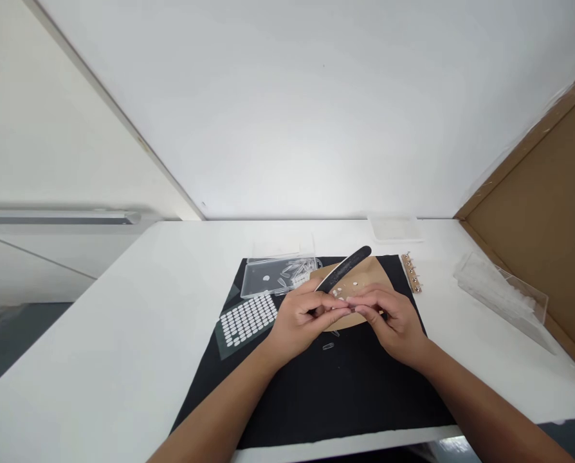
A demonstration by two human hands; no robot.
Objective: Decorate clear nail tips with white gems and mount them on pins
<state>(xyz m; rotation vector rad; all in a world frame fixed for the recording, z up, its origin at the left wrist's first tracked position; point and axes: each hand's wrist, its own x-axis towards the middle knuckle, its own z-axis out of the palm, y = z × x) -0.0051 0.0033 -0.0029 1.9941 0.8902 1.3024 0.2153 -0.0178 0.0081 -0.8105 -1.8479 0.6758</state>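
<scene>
The left hand (297, 316) and the right hand (399, 326) meet just below the middle of the frame. The thumb and finger of each are pinched on a tiny pale thing (352, 308), too small to name. A flat black stick (348, 267) pokes up from the left hand's fingers, tilted to the upper right. Brown paper (379, 275) lies under the fingers. To their left are a sheet of white ovals (249, 319) and a clear box (256, 283), both on a black cloth (345, 399).
</scene>
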